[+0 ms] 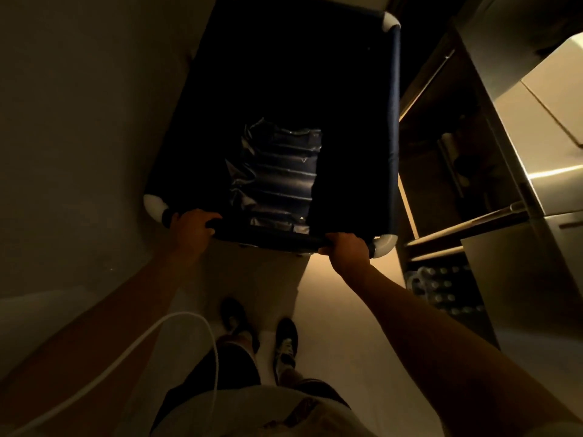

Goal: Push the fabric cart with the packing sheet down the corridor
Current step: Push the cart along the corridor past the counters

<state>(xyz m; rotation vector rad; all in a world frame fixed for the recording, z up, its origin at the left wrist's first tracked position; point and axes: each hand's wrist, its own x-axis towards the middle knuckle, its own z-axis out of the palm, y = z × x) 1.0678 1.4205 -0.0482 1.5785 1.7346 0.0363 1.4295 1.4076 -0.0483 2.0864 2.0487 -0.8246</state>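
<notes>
The cart (pixel 394 105) is dark matt cloth with smooth white plastic corner pieces (pixel 390 22). Inside lies a glossy, crinkled plastic packing sheet (pixel 277 178). The cabinet (pixel 555 184) at right looks like brushed metal, though dim light obscures it.

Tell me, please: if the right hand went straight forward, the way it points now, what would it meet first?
The right hand already grips the near padded rim of the dark blue fabric cart, so it meets that rim first. Past the rim lies the cart's open inside, where the crinkled silvery packing sheet sits lower and to its left; depth is unclear.
</notes>
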